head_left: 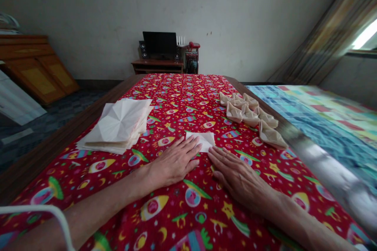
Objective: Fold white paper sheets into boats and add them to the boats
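A small folded square of white paper (207,140) lies flat on the red patterned cloth in front of me. My left hand (179,159) rests palm down, its fingertips over the left side of the paper. From the other side, my right hand (235,170) lies flat with its fingertips at the paper's lower right corner. Both hands have their fingers stretched out, and neither grips anything. Part of the paper's lower left is hidden under the left fingers.
To the left lies a stack of creased paper sheets (119,123). Several folded paper shapes (250,113) stand in rows at the right. A white cable or tube (55,211) curves across the lower left. Beyond the table are a monitor (160,44) and a bed (312,113).
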Available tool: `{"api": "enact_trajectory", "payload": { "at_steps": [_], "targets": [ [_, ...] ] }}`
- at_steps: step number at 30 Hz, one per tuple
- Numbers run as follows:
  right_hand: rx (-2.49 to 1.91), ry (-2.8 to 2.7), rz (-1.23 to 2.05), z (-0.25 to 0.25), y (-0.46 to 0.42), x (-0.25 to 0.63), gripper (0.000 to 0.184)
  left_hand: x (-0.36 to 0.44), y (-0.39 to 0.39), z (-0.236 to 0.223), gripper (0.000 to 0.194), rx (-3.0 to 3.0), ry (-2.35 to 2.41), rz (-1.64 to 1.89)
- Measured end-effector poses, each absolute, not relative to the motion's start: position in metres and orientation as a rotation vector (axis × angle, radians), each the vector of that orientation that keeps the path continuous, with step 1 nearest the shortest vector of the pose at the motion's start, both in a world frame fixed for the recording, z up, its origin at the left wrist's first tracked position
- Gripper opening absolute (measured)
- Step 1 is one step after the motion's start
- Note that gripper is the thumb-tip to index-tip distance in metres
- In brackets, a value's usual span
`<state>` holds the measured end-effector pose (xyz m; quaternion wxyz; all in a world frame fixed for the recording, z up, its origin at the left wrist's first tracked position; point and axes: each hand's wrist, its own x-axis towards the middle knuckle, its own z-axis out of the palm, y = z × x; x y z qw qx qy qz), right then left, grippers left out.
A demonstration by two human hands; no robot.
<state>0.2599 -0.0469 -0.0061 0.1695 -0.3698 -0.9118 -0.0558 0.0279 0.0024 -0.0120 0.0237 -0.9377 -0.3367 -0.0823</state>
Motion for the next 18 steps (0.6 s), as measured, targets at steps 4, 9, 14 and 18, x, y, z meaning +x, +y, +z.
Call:
{"api": "enact_trajectory", "payload": {
  "at_steps": [4,9,14,18],
  "targets": [
    [-1.059,-2.561,-0.177,-0.003,-0.046,0.260,0.040,0.014,-0.002,-0.009,0.046,-2.883,-1.066,-0.238],
    [-1.049,-2.536,-0.174,-0.005,-0.043,0.261,0.036,-0.001,-0.008,-0.005,0.041,-2.874,-1.073,-0.318],
    [-1.094,-2.401,-0.078,-0.008,-0.036,0.264,0.027,-0.008,-0.005,-0.007,0.035,-2.881,-1.102,-0.448],
    [-1.269,-2.269,0.023,-0.006,-0.021,0.266,0.023,0.000,0.006,-0.008,0.029,-2.897,-1.034,-0.706]
  ]
}}
